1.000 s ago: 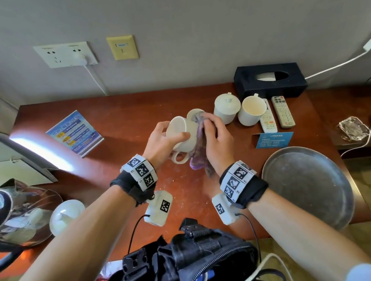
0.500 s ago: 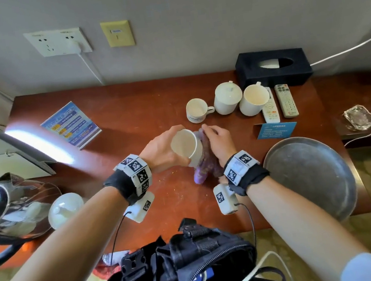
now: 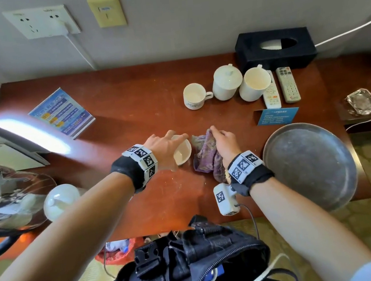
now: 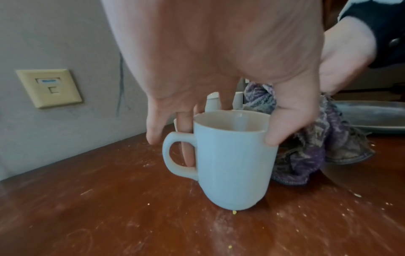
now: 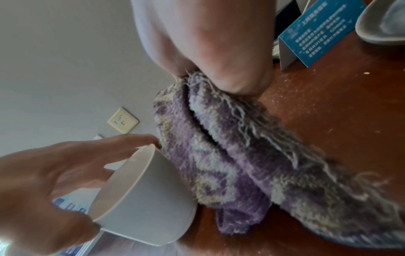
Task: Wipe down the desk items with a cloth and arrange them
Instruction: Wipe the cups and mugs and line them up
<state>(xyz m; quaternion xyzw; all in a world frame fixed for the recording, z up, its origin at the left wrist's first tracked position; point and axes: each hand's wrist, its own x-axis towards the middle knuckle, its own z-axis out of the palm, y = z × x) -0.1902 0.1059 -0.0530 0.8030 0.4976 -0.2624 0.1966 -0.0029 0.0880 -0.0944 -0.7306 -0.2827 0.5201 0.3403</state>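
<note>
A plain white mug (image 3: 183,153) stands on the red-brown desk (image 3: 129,114) near its front middle. My left hand (image 3: 168,146) grips the mug from above, thumb and fingers curled over the rim. In the left wrist view the mug (image 4: 234,164) sits upright with its handle to the left, the thumb (image 4: 278,131) on its right side. Just to the right, a purple patterned cloth (image 3: 205,154) lies bunched on the desk against the mug. My right hand (image 3: 223,141) pinches the top of the cloth (image 5: 230,155).
At the back right stand a small handled cup (image 3: 194,96), a lidded cup (image 3: 226,83), an open cup (image 3: 255,84), two remotes (image 3: 288,84), a black tissue box (image 3: 275,48) and a blue card (image 3: 277,116). A round metal tray (image 3: 310,166) lies right, a blue sign (image 3: 61,113) left.
The mug was tilted in the air with the cloth rubbing it. It now stands on the desk, and the cloth has come down beside it.
</note>
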